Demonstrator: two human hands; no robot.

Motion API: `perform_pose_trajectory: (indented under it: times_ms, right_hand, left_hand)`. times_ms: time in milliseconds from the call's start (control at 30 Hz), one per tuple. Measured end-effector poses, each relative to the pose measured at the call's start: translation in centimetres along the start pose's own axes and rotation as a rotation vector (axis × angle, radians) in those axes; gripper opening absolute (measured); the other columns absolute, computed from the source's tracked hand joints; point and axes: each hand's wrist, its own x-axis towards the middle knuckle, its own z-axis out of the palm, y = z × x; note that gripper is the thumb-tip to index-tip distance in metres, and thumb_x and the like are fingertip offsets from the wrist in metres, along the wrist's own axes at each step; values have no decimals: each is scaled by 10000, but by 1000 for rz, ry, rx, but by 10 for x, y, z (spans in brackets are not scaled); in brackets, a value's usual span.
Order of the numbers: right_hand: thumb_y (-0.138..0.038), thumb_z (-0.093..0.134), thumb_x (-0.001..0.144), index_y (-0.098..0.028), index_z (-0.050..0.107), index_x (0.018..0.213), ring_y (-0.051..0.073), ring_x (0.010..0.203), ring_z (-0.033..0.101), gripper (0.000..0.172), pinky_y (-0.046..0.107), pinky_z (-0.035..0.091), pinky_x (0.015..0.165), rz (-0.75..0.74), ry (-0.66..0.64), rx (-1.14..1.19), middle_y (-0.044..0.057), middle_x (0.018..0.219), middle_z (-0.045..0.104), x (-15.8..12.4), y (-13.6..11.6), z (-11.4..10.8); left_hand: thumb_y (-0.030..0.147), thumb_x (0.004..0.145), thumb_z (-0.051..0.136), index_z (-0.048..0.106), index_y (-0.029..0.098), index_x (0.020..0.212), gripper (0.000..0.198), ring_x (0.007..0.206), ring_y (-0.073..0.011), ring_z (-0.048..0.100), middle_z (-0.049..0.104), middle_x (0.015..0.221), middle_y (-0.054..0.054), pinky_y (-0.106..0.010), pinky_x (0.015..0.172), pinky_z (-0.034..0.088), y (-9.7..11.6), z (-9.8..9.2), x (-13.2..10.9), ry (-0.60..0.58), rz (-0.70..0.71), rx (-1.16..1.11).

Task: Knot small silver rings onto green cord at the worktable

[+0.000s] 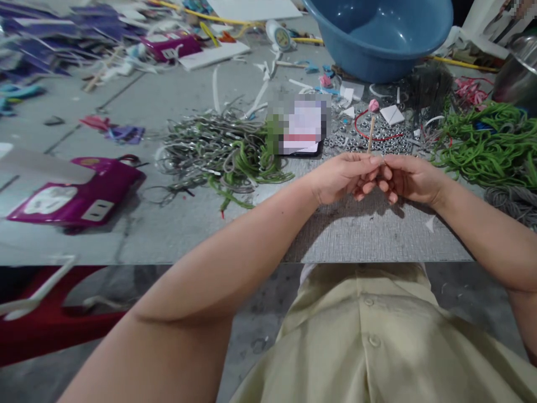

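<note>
Over the table's front part, my left hand (342,174) and my right hand (413,176) meet at their fingertips. Both are closed in a pinch. A thin wooden stick (371,135) rises from behind the fingers of my left hand, apparently held there. Whatever lies between the touching fingertips is too small to make out. Just above the stick's upper end shows a small pink rosette (373,105); whether they are joined I cannot tell. Beyond my hands lie many small silvery beads (348,140) and a red cord (359,130).
Bundled green and grey cords with metal parts (226,148) lie left, beside a partly blurred phone (304,150). More green cords (490,143) lie right. A blue basin (377,56) stands behind. Purple devices (104,190) and scraps fill the left. The table's front edge (235,263) is near my body.
</note>
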Motion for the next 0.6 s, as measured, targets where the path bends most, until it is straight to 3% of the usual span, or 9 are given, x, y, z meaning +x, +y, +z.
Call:
perform_pose_trajectory:
  times_ms: [67, 233, 400, 600]
  right_hand:
    - [-368, 677, 845, -177, 567, 685, 81, 429, 552, 272, 196, 515, 426, 2, -3, -14, -18, 601, 641, -1, -2, -1]
    - [-329, 643, 870, -174, 602, 744, 31, 254, 245, 204, 234, 549, 462, 81, 10, -104, -85, 413, 516, -5, -8, -2]
    - [-283, 635, 853, -177, 578, 694, 37, 277, 262, 200, 212, 484, 422, 82, 61, -100, -80, 394, 466, -5, -9, 2]
    - [-282, 636, 820, -195, 521, 619, 54, 329, 327, 246, 199, 407, 410, 42, 171, -124, -75, 395, 411, -5, -7, 8]
  left_hand:
    - [363, 907, 668, 618, 122, 706, 319, 428, -58, 464, 614, 594, -4, -165, 378, 352, 1, 1, -1, 12, -19, 2]
    - [266, 933, 639, 584, 132, 631, 334, 379, -65, 440, 451, 477, 52, -176, 357, 340, 1, 2, 0, 65, -25, 26]
    - [253, 953, 610, 512, 141, 538, 441, 358, -50, 429, 431, 452, 51, -168, 356, 343, 1, 3, -1, 110, -11, 127]
    - [361, 951, 612, 549, 132, 562, 455, 345, -55, 450, 534, 464, 2, -168, 341, 314, 0, 3, -1, 102, 14, 226]
